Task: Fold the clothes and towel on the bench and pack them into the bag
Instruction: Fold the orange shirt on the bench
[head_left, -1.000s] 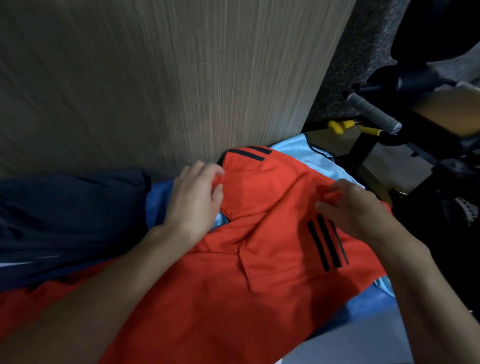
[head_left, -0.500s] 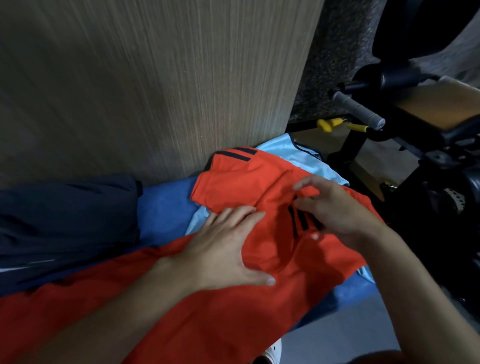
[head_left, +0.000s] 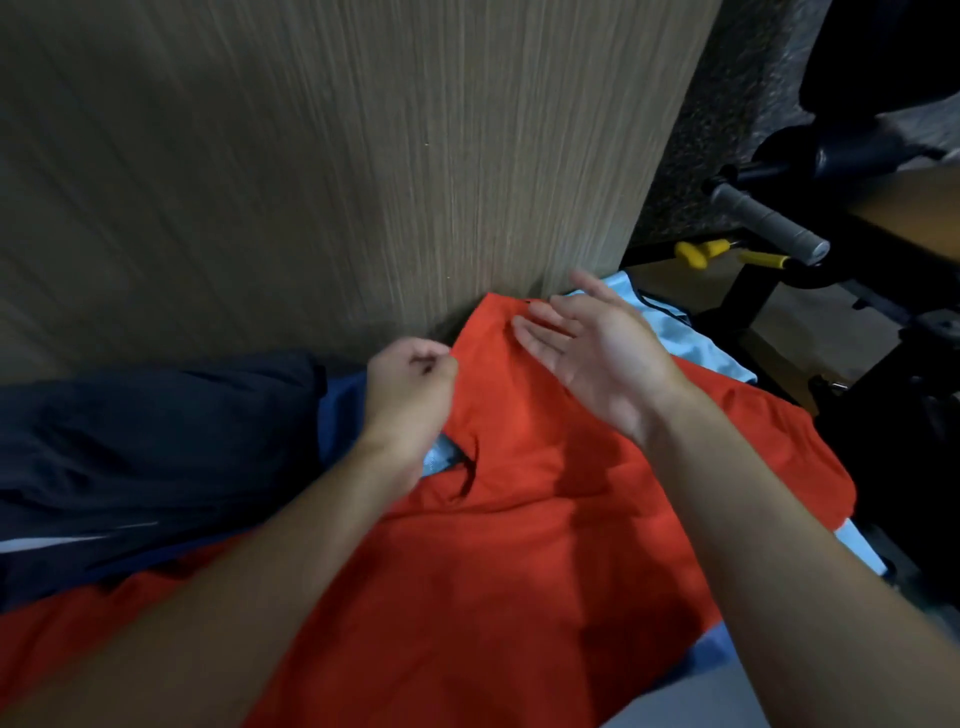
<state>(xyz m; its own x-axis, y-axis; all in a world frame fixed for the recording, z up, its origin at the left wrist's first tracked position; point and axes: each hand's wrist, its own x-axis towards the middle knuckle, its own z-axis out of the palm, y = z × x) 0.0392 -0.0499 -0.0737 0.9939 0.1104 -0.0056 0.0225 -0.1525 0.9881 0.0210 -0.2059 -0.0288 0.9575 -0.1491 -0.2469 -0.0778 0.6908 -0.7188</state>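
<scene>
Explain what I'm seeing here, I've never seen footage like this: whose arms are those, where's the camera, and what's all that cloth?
No machine here: these are a person's bare arms, filmed by a wide-angle camera worn on their head, looking down. An orange shirt lies spread on a blue bench against a wood-grain wall. A dark navy garment lies to its left; a light blue garment peeks out beneath. The left hand seems to pinch the shirt's edge with curled fingers. The right hand hovers open above it, holding nothing. Gym equipment stands at right.

On bench (head_left: 340, 410): shirt (head_left: 545, 545), jacket (head_left: 145, 441) left of it, panel (head_left: 311, 156) behind.
</scene>
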